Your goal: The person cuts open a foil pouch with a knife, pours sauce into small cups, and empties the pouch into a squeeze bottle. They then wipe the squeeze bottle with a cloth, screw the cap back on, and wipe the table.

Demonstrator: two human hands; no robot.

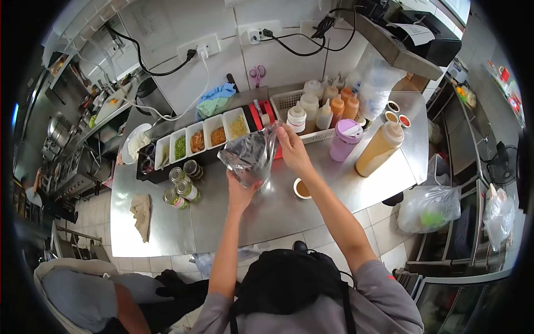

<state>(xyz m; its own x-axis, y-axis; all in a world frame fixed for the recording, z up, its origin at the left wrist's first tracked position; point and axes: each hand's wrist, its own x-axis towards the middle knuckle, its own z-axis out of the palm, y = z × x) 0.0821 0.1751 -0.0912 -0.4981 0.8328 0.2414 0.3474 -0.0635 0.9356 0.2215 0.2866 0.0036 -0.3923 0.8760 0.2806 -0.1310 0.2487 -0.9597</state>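
Note:
A clear, crinkled plastic bag (249, 155) is held up over the steel counter. My left hand (242, 192) grips it from below, near its bottom edge. At its upper right corner, my right hand (293, 149) pinches the film; some fingertips are hidden behind the plastic. Whether anything is inside the bag I cannot tell. Below my right forearm sits a small cup of brown sauce (302, 189). Just behind the bag stands a red tape dispenser (259, 115), partly covered by it.
White topping containers (196, 139) line the back left, with several jars (182, 188) before them. A lilac tumbler (345, 142), a large sauce bottle (380, 149) and a basket of squeeze bottles (287, 102) stand right. A beige cloth (141, 216) lies left; another person (83, 292) is lower left.

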